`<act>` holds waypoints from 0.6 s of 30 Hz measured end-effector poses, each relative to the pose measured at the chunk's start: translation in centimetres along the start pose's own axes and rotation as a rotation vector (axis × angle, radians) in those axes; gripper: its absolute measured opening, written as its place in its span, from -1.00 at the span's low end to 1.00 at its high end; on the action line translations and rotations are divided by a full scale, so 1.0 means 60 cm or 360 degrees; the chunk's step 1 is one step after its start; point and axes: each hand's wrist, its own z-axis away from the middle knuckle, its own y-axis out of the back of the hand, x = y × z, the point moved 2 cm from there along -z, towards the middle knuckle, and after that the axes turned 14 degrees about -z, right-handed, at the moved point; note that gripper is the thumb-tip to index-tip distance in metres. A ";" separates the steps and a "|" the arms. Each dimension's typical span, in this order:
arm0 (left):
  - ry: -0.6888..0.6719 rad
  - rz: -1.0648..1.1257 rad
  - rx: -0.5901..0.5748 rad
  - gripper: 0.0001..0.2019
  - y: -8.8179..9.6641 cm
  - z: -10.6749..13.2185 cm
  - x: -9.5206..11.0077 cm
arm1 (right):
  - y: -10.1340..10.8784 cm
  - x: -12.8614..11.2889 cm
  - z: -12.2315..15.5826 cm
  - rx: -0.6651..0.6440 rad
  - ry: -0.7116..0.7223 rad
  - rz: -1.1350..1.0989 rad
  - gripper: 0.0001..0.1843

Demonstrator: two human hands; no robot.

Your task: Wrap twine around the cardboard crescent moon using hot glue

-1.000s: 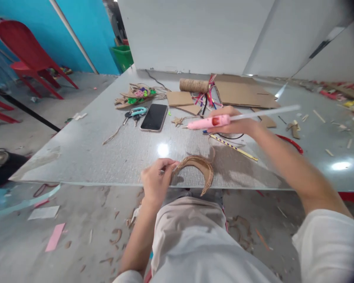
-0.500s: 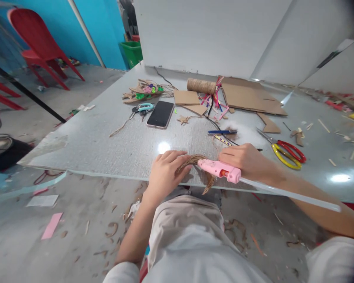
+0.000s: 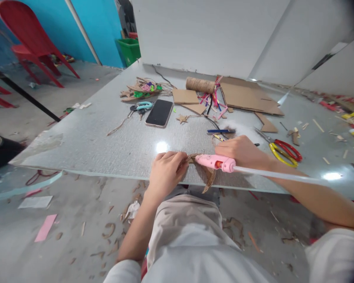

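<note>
My right hand [image 3: 236, 151] is closed round a pink hot glue gun [image 3: 215, 161], whose clear glue stick [image 3: 271, 173] sticks out towards the right. The gun's nozzle points left, at or close against a curved cardboard piece wrapped in twine [image 3: 209, 180]. My left hand [image 3: 166, 169] pinches the left end of that curved piece near the table's front edge. Part of the piece lies hidden behind the gun and my left fingers. Just beyond my right hand lie a blue pen-like tool [image 3: 221, 131] and a yellow dotted strip [image 3: 219, 137].
Scissors with red and yellow handles [image 3: 283, 152] lie right of my right arm. Farther back are a phone [image 3: 159, 113], keys [image 3: 141, 107], a twine spool [image 3: 200, 85], cardboard sheets [image 3: 250, 96] and a small star [image 3: 182, 118]. A black cord [image 3: 211, 120] runs across the glass-topped table [image 3: 126, 145].
The glue gun has turned to lie more level, its stick end rising. My left fingers have closed in more tightly on the curved piece. The whole view has shifted slightly.
</note>
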 end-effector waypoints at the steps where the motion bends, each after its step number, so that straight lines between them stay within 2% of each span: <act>1: 0.0006 -0.0001 -0.0006 -0.89 0.000 0.000 0.000 | 0.005 0.001 -0.006 -0.0030 -0.0033 0.0001 -0.73; 8: 0.0017 0.0040 0.0011 -0.89 -0.002 0.002 -0.002 | 0.040 0.007 -0.047 -0.0128 -0.0079 0.0020 -0.78; 13: -0.0060 0.0080 0.0019 -0.88 -0.001 0.003 -0.002 | 0.046 0.009 -0.058 -0.0247 -0.0197 -0.0073 -0.84; 18: -0.0059 0.0098 0.0008 -0.90 0.002 0.002 -0.001 | 0.046 0.009 -0.059 -0.0233 -0.0164 -0.0136 -0.86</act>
